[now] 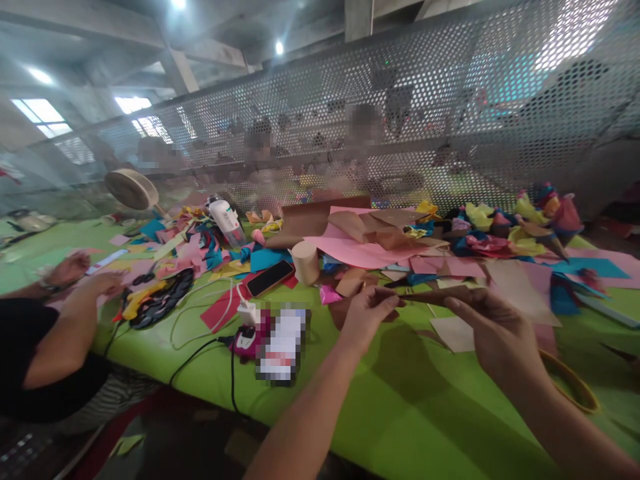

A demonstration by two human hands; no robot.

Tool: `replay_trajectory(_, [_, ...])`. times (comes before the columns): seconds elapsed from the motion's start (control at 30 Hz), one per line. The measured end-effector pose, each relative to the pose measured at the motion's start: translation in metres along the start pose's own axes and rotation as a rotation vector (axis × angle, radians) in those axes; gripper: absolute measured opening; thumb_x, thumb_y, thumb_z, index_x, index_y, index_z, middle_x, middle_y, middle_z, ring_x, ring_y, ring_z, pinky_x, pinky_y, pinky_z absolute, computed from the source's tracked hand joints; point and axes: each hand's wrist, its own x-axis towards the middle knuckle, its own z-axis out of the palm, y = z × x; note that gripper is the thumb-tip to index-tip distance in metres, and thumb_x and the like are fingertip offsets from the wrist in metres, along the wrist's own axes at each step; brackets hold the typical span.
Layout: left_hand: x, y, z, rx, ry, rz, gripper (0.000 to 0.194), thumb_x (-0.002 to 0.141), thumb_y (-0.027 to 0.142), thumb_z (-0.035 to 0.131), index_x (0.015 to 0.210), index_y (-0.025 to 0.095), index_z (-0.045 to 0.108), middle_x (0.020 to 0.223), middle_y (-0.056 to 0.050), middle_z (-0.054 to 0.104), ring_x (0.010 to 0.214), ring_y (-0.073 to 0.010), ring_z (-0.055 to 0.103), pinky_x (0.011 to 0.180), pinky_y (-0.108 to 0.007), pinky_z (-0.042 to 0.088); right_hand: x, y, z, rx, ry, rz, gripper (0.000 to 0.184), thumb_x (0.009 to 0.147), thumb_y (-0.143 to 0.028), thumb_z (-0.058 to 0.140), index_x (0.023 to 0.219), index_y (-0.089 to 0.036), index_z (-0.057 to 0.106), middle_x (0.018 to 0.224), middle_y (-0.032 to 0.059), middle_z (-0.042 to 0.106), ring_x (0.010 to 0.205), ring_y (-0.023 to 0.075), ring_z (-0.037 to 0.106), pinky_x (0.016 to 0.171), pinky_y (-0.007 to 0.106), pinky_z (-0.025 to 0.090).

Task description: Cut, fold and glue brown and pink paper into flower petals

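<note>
Right hand (500,327) has thumb and fingers clamped on one end of a brown strip of paper (435,296), and the left hand (367,312) looks pinched on the thin tip — so it's up in the air over the near side of the green table (385,427), right of center. If the hands pull unevenly, I'd guess it creases or tears. Drop it and it could blend into the brown paper sheets (383,230) toward the far edge. My other worry: the phone (283,347) by the near edge, beside that purple power strip (249,340) — a forearm snagging the black cable (233,377) could drag stuff off.
</note>
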Motion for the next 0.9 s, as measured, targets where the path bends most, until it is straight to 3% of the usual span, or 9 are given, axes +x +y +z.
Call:
replay_trajectory(0.2, [0.002,-0.005,0.0,0.077,0.011,0.06,0.048,0.056,0.047,0.093,0.085,0.015,0.071,0.073,0.0,0.068,0.067,-0.0118,0.061,0.068,-0.026,0.051,0.004,0.015,0.002,0.119,0.018,0.064,0.043,0.058,-0.052,0.09,0.065,-0.026,0.057,0.069,-0.0033,0.064,0.069,0.0193,0.062,0.065,0.034,0.051])
replay_trajectory(0.33, [-0.002,-0.004,0.003,0.063,-0.052,0.084,0.047,0.063,0.05,0.09,0.092,0.015,0.076,0.083,-0.003,0.072,0.072,-0.0129,0.065,0.075,-0.028,0.053,0.003,0.02,0.004,0.095,-0.008,0.08,0.041,0.062,-0.056,0.087,0.066,-0.027,0.059,0.07,-0.002,0.067,0.067,0.0204,0.062,0.063,0.036,0.051])
replay_trajectory(0.43, [-0.002,-0.005,0.003,0.075,-0.035,0.078,0.048,0.063,0.053,0.089,0.091,0.015,0.078,0.081,-0.004,0.073,0.069,-0.0141,0.066,0.075,-0.03,0.054,0.002,0.022,0.003,0.074,-0.046,0.073,0.036,0.066,-0.054,0.085,0.067,-0.027,0.061,0.07,-0.0014,0.069,0.068,0.0218,0.064,0.064,0.037,0.053])
replay_trajectory(0.57, [0.0,-0.005,0.0,0.098,-0.001,0.055,0.05,0.062,0.054,0.089,0.09,0.014,0.079,0.076,-0.005,0.074,0.065,-0.015,0.068,0.071,-0.03,0.056,-0.001,0.014,0.002,0.057,-0.128,0.131,0.027,0.07,-0.051,0.083,0.08,-0.027,0.073,0.084,0.0026,0.077,0.076,0.0243,0.068,0.067,0.039,0.057])
replay_trajectory(0.67, [-0.001,-0.004,0.0,0.104,-0.008,0.065,0.05,0.062,0.053,0.089,0.091,0.014,0.08,0.079,-0.006,0.075,0.066,-0.0148,0.069,0.071,-0.029,0.057,-0.002,0.008,0.001,-0.004,-0.217,0.128,0.031,0.072,-0.053,0.081,0.09,-0.028,0.079,0.094,0.0057,0.079,0.089,0.027,0.07,0.073,0.041,0.058])
replay_trajectory(0.9, [-0.002,0.0,0.002,0.046,-0.022,0.033,0.051,0.057,0.054,0.092,0.088,0.014,0.081,0.085,-0.007,0.077,0.069,-0.015,0.069,0.076,-0.031,0.059,-0.001,0.002,0.0,-0.172,-0.249,-0.026,0.025,0.078,-0.052,0.076,0.09,-0.032,0.083,0.099,0.0063,0.075,0.1,0.0288,0.065,0.078,0.043,0.058])
